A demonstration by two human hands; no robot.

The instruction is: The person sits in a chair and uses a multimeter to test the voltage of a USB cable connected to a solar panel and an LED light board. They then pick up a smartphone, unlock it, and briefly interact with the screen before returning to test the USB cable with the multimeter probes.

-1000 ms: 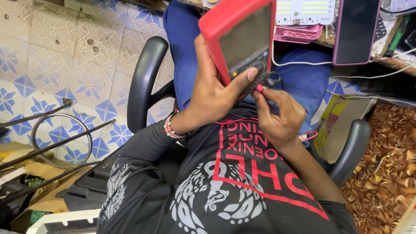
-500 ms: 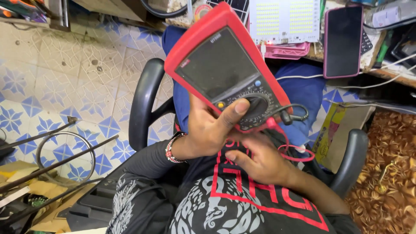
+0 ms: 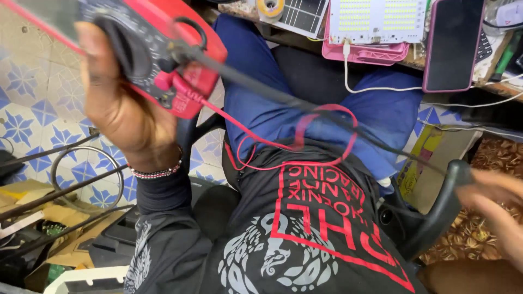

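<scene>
Two leads, a red lead (image 3: 256, 142) and a black lead (image 3: 305, 103), trail across the lap from the red multimeter (image 3: 163, 51) that the left hand (image 3: 122, 114) fingers clasp high at left; the blurred right hand (image 3: 493, 209), seemingly open and empty, should gather them slowly without snagging.

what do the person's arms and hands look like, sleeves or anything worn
The left hand is bare, with a beaded bracelet of pale and red beads at the wrist. A black long sleeve with a grey printed pattern covers the left arm. The right hand is bare and blurred; its wrist and sleeve are out of view.
</scene>
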